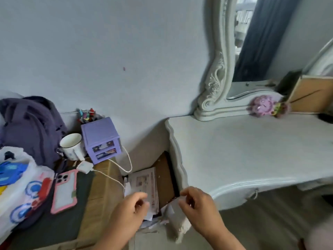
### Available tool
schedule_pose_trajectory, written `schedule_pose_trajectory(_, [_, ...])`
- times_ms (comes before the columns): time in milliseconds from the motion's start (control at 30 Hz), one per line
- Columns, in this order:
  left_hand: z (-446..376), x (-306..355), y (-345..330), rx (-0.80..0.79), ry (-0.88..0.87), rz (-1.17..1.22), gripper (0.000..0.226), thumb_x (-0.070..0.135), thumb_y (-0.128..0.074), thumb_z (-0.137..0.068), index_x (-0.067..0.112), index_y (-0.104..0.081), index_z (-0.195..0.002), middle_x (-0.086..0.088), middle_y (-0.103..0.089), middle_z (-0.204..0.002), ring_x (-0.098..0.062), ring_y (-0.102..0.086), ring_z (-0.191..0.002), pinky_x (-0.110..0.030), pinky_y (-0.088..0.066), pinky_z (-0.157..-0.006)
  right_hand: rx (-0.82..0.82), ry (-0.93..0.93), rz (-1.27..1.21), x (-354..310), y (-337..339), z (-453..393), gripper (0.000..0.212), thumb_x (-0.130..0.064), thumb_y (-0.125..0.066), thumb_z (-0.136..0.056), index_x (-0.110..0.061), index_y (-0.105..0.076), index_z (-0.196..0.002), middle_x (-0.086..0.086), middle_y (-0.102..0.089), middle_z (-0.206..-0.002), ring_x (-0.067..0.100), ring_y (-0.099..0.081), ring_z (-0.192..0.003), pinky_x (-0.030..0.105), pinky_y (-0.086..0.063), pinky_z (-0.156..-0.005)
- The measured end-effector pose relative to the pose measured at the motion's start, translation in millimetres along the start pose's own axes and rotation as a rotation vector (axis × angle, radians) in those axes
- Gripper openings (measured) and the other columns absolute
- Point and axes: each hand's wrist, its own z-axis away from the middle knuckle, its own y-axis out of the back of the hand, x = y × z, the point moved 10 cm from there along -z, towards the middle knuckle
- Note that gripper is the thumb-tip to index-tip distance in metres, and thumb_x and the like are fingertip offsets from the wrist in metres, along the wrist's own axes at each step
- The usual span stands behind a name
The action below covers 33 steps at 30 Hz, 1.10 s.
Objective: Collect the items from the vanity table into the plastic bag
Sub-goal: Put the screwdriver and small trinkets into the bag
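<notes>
The right hand's fingers [187, 196] are pinching a fold of thin whitish plastic, seemingly the plastic bag [177, 221], hanging crumpled below the bench's [252, 156] front left corner. The left hand [129, 208] is hovering just beside it, fingers curled and gripping nothing visible, above papers [144, 183] wedged in the gap. The step looks like opening the bag's mouth. Next, both hands need to spread it, then reach the purple toy [263, 105] near the bench's back edge.
</notes>
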Motion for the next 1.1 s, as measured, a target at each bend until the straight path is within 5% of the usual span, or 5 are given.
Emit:
schedule_pose_trajectory(167, [-0.9, 91.8, -86.0, -0.081, -0.179, -0.084, 0.018, 0.027, -0.065, -0.083, 0.034, -0.064, -0.1, 0.018, -0.065, -0.088, 0.004, -0.06, -0.081, -0.012, -0.046, -0.07, 0.131, -0.105, 0.063, 78.6, 84.9, 44.6, 0.009, -0.033, -0.06, -0.081, -0.025, -0.058, -0.078, -0.009, -0.058, -0.08, 0.006, -0.053, -0.07, 0.02, -0.041, -0.064])
schedule_pose_trajectory(300, [2.1, 144.0, -143.2, -0.181, -0.233, -0.105, 0.018, 0.026, -0.065, -0.083, 0.03, -0.066, -0.101, 0.014, -0.067, -0.091, 0.002, -0.062, -0.084, -0.019, -0.05, -0.079, 0.209, -0.199, 0.1, 131.1, 136.6, 75.2, 0.011, -0.034, -0.058, -0.083, -0.024, -0.056, -0.078, -0.009, -0.055, -0.079, 0.008, -0.053, -0.071, 0.025, -0.043, -0.066])
schedule_pose_trajectory(433, [-7.0, 183.9, -189.0, -0.26, -0.296, -0.155, 0.017, 0.03, -0.062, -0.085, 0.034, -0.063, -0.101, 0.019, -0.064, -0.085, 0.008, -0.058, -0.078, -0.004, -0.042, -0.065, 0.279, -0.266, 0.153, 176.3, 178.9, 93.1, 0.014, -0.038, -0.054, -0.085, -0.025, -0.059, -0.082, -0.008, -0.054, -0.08, 0.008, -0.053, -0.07, 0.02, -0.041, -0.063])
schedule_pose_trajectory(800, [-92.6, 307.2, -334.4, -0.381, -0.429, -0.156, 0.017, 0.03, -0.062, -0.084, 0.033, -0.062, -0.101, 0.017, -0.062, -0.089, 0.003, -0.059, -0.08, -0.014, -0.046, -0.071, 0.286, -0.491, 0.335, 323.2, 282.9, 65.1, 0.025, -0.046, -0.045, -0.089, -0.027, -0.054, -0.102, -0.013, -0.047, -0.091, 0.007, -0.053, -0.084, 0.021, -0.04, -0.068])
schedule_pose_trajectory(1100, [-152.2, 427.5, -459.3, -0.522, -0.552, -0.184, 0.02, 0.031, -0.057, -0.087, 0.032, -0.059, -0.107, 0.019, -0.057, -0.1, 0.003, -0.055, -0.089, -0.018, -0.045, -0.082, 0.369, -0.679, 0.249, 431.0, 388.5, 43.4, 0.019, -0.044, -0.053, -0.086, -0.03, -0.058, -0.098, -0.014, -0.052, -0.092, 0.004, -0.05, -0.077, 0.017, -0.041, -0.071])
